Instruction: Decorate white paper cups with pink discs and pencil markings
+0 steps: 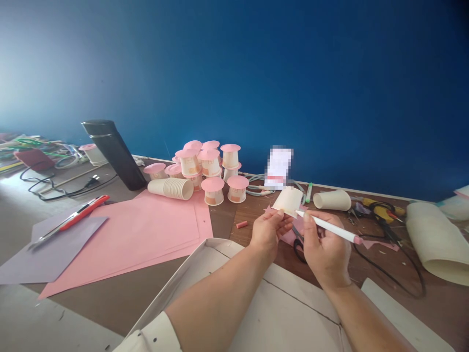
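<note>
My left hand (270,233) grips a white paper cup (288,200) near its rim, the cup tipped upside down with its base away from me. In my right hand (326,247) is a white marker (331,228) with a pink end, its tip against or very close to the cup's side near the rim. A small pink pen cap (242,224) lies on the table left of my hands. Beneath the hands are pink paper scraps and scissors (299,249), partly hidden. Upturned cups with pink paper tops (212,189) stand grouped to the left, drawings on their sides.
A nested stack of paper cups (171,188) lies beside pink sheets (146,234). Left are a utility knife (78,215) and a black bottle (115,154). A green marker (309,192), a lying cup (332,200), cables and a rolled sheet (436,239) are rightward. A whitish board (227,283) lies nearest me.
</note>
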`<state>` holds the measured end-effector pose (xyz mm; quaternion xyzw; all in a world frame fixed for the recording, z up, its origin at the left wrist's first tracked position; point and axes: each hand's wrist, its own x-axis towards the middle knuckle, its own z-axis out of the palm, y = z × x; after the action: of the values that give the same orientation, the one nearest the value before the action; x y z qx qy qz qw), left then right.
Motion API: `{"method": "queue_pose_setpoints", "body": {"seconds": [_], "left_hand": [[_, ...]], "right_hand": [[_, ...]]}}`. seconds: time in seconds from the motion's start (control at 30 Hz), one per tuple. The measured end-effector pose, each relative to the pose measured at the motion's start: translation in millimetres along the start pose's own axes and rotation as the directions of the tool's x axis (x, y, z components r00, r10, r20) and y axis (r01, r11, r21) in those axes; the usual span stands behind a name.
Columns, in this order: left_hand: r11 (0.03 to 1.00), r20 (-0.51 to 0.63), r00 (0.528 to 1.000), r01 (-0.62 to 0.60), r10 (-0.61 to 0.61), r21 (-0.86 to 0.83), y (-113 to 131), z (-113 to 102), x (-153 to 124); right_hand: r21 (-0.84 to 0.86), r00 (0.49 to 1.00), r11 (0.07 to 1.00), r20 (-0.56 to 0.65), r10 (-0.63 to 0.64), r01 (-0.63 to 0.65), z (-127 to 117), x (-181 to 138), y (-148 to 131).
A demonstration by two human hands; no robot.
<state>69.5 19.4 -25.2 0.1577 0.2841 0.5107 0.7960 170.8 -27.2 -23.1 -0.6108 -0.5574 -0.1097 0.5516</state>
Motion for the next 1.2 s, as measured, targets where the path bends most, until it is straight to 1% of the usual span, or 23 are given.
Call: {"method": "queue_pose_setpoints", "body": {"seconds": [0.07,0.2,0.53,0.77,0.97,1.13,1.2], "left_hand": [[1.000,-0.003,1.000,0.000,0.000,0.001,-0.2,0.0,0.1],[1.000,0.014,1.000,-0.001,0.001,0.020,-0.1,0.2,-0.8],[0.998,0.058,0.998,-0.019,0.015,0.060,-1.7,-1.5,-0.8],[0.996,0.043,0.999,-0.028,0.025,0.085,-0.1,-0.8,-2.2],[0.996,0.061,0.998,-0.021,0.015,0.090,-2.5,-2.3,-0.3],[0.998,0.043,0.999,-0.012,0.009,0.067,-1.2,-0.7,-0.7],[0.999,0.028,1.000,-0.005,0.004,0.045,0.0,0.3,-1.4]], "right_hand": [[0.023,1.000,1.000,-0.019,0.001,0.000,0.9,-0.5,0.6],[0.027,1.000,1.000,-0.009,-0.013,0.013,2.1,-1.5,2.2],[0.030,0.997,1.000,0.079,-0.013,0.011,0.0,-1.0,0.4],[-0.025,0.999,1.000,0.034,-0.014,0.015,0.2,-0.4,-0.6],[-0.007,0.997,1.000,0.075,0.024,-0.024,-0.2,-0.7,-0.4],[-0.056,0.999,0.998,0.037,-0.002,0.004,-0.3,0.1,-0.9],[-0.045,1.000,0.999,0.009,-0.010,0.010,0.2,0.0,-0.5]]}}
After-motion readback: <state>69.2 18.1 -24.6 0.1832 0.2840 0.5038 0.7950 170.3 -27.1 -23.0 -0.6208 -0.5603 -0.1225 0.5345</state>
